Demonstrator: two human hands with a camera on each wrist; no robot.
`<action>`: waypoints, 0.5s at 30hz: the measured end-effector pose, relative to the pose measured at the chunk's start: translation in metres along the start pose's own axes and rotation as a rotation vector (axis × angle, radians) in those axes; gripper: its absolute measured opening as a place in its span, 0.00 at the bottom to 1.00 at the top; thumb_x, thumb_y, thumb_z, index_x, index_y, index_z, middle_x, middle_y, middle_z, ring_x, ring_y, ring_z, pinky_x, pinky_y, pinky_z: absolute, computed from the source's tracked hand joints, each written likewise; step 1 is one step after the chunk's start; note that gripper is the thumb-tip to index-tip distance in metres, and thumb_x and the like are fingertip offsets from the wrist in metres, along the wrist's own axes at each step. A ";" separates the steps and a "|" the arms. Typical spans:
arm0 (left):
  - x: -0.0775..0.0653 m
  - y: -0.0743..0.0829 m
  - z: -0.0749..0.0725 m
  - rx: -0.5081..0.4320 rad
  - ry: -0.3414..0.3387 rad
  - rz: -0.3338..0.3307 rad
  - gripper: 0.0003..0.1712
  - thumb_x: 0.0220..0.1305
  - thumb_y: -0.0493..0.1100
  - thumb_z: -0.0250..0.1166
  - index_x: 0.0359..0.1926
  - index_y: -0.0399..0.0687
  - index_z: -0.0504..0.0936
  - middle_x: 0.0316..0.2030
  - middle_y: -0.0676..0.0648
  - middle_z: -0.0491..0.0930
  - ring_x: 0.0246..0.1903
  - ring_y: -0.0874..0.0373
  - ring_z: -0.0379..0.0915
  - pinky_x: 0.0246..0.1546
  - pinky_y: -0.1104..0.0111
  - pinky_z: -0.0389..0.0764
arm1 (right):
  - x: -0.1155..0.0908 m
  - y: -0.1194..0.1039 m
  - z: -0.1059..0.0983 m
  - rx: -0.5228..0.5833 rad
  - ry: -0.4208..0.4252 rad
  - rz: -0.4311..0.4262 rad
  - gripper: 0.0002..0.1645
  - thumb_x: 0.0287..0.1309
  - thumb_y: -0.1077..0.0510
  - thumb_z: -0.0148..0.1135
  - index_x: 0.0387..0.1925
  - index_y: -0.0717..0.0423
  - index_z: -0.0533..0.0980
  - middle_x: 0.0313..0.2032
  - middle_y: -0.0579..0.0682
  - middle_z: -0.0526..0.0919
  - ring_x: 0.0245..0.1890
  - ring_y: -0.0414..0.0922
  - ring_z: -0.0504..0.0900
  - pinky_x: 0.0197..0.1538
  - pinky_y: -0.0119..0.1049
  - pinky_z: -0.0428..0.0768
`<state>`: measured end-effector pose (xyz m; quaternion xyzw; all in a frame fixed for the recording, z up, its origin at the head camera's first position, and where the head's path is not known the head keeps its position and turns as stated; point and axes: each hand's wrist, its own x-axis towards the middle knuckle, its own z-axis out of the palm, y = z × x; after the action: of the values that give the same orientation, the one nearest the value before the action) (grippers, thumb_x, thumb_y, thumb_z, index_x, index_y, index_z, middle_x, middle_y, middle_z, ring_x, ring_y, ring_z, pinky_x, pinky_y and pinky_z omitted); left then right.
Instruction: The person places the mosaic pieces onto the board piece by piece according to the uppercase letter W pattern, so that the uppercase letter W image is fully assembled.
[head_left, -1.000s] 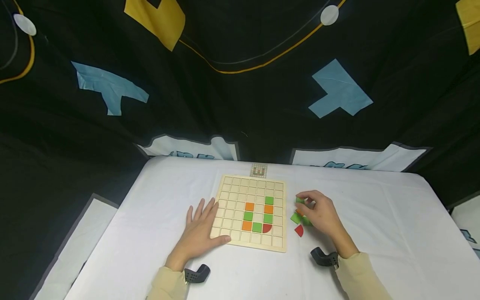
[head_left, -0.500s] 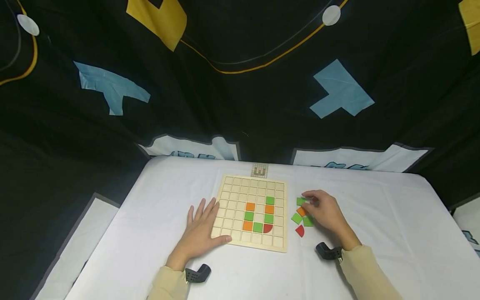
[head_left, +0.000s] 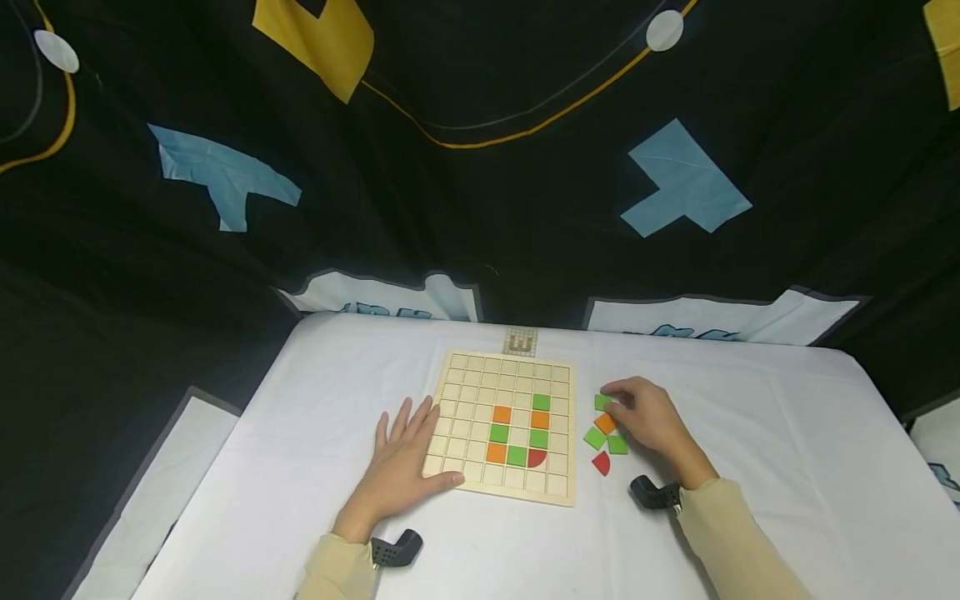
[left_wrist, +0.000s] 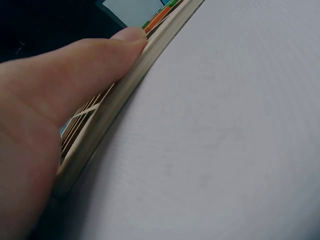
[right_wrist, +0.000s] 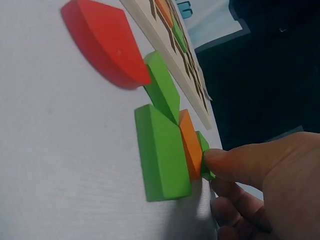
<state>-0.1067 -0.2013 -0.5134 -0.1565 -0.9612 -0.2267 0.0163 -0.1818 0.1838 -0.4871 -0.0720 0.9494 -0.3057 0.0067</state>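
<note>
A wooden grid board (head_left: 465, 375) lies on the white table, with green, orange and red pieces set in some of its squares. My left hand (head_left: 397, 471) rests at the board's left side with fingers spread, its thumb (left_wrist: 115, 52) over the near edge. Right of the board, my right hand (head_left: 648, 417) pinches the farthest green square block (head_left: 602, 402) between thumb and fingers. In the right wrist view the thumb covers part of that block. Close by lie an orange block (right_wrist: 190, 142), two more green blocks (right_wrist: 165, 155) and a red quarter-round block (right_wrist: 105, 42).
A small pattern card (head_left: 521, 342) with a printed grid lies behind the board. A black curtain (head_left: 480, 225) with coloured shapes hangs beyond the table's far edge. Each wrist wears a dark camera (head_left: 397, 547).
My right hand drew back a little to the right, uncovering the loose blocks, then came slightly forward and left to the far green block. My left hand has stayed on the board.
</note>
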 end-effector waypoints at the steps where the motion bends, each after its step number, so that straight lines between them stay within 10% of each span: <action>1: 0.000 0.000 0.000 0.001 0.000 0.000 0.65 0.53 0.76 0.63 0.78 0.39 0.54 0.78 0.40 0.48 0.77 0.37 0.34 0.71 0.37 0.30 | 0.001 0.000 0.000 -0.003 -0.002 -0.002 0.16 0.62 0.61 0.65 0.51 0.62 0.83 0.51 0.63 0.81 0.47 0.57 0.79 0.55 0.56 0.78; 15: 0.001 0.000 0.001 0.010 0.007 0.006 0.65 0.53 0.77 0.63 0.78 0.38 0.55 0.78 0.40 0.49 0.77 0.37 0.35 0.71 0.37 0.32 | 0.005 0.000 -0.004 -0.013 -0.071 0.008 0.20 0.60 0.60 0.66 0.53 0.63 0.82 0.52 0.63 0.80 0.47 0.56 0.78 0.54 0.55 0.78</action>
<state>-0.1073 -0.2008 -0.5144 -0.1586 -0.9617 -0.2225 0.0210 -0.1869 0.1853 -0.4833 -0.0789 0.9508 -0.2968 0.0410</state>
